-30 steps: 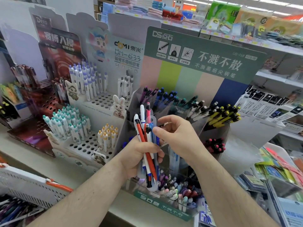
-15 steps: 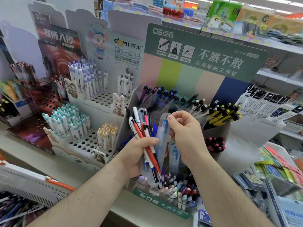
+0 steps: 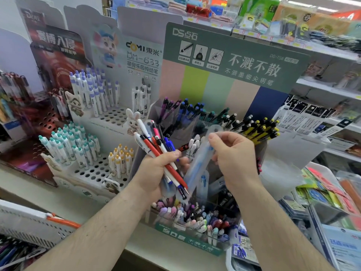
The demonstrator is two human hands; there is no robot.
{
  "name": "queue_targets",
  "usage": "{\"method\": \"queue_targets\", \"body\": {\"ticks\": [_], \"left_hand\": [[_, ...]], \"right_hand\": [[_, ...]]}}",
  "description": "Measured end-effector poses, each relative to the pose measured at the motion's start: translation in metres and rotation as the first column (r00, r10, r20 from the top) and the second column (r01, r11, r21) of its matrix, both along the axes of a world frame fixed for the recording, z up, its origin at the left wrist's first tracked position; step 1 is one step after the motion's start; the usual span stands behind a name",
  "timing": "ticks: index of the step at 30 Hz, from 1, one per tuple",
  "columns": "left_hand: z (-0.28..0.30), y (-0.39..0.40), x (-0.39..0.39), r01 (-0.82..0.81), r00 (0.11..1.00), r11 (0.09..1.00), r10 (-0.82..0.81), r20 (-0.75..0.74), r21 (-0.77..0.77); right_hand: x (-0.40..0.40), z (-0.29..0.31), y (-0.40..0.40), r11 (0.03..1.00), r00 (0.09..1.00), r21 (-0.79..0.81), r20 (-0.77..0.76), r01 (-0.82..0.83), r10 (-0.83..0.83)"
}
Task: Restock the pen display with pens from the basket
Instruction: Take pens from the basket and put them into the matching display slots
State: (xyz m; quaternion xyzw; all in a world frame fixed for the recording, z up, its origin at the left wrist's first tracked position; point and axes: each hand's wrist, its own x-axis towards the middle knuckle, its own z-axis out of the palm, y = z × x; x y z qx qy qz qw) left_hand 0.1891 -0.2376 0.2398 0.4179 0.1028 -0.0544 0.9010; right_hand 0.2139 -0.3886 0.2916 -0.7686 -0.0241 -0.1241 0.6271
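My left hand (image 3: 156, 171) grips a bundle of pens (image 3: 156, 147), red, white and blue ones, fanned upward in front of the pen display (image 3: 230, 61). My right hand (image 3: 232, 155) pinches the top of a clear packet holding a blue pen (image 3: 197, 167), drawn partly out of the bundle to the right. The display's upper clear compartments hold purple, blue, green, black and yellow pens (image 3: 259, 130). Its lower front tray (image 3: 187, 239) holds pastel pens. The white basket (image 3: 29, 225) with an orange handle sits at lower left with pens inside.
To the left stands a white peg-hole display (image 3: 93, 169) with teal, purple and yellow capped pens. A dark red display (image 3: 48, 61) is behind it. Packaged stationery (image 3: 332, 194) fills trays at right, and store shelves run behind.
My right hand has pulled the clear pen packet up and rightward away from the bundle. My left hand has tilted the bundle left. The view has shifted slightly downward.
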Motion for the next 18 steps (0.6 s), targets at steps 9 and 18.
{"method": "queue_targets", "body": {"ticks": [9, 18], "left_hand": [[-0.02, 0.003, 0.002, 0.152, 0.987, 0.979, -0.157, 0.023, 0.133], [-0.028, -0.014, -0.002, 0.217, 0.973, 0.946, -0.23, 0.03, 0.239]], "right_hand": [[0.002, 0.009, -0.043, 0.95, 0.945, 0.146, 0.14, 0.276, -0.296], [-0.007, 0.001, -0.061, 0.939, 0.927, 0.129, 0.165, 0.319, -0.337]]}}
